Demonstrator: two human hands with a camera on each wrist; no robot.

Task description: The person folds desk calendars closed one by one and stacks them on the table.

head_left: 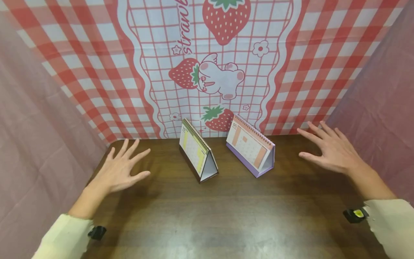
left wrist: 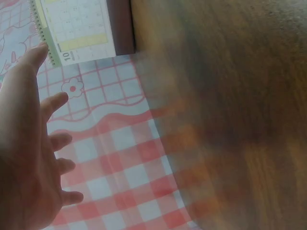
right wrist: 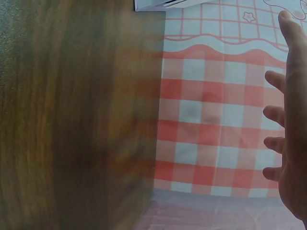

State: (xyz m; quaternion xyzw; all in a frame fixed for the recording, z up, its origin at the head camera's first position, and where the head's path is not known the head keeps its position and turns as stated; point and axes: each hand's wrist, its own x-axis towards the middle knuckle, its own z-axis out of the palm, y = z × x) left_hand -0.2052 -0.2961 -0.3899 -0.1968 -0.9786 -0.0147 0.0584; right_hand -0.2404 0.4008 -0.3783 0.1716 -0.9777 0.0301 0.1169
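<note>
Two desk calendars stand like tents on the brown table in the head view. The green-topped calendar (head_left: pixel 195 151) has a dark brown base and yellow columns; its page also shows at the top of the left wrist view. To its right is the purple-based calendar (head_left: pixel 249 145) with a peach page; only a corner appears in the right wrist view. My left hand (head_left: pixel 120 169) hovers left of the green-topped calendar, fingers spread and holding nothing. On the far right my right hand (head_left: pixel 333 149) is spread too, apart from the purple-based calendar.
Behind the wooden table (head_left: pixel 226 216) hangs a red-and-white checked strawberry cloth (head_left: pixel 326 54). Pink curtains (head_left: pixel 35 118) close in the left and right sides. A small black device (head_left: pixel 97 233) sits at each sleeve cuff.
</note>
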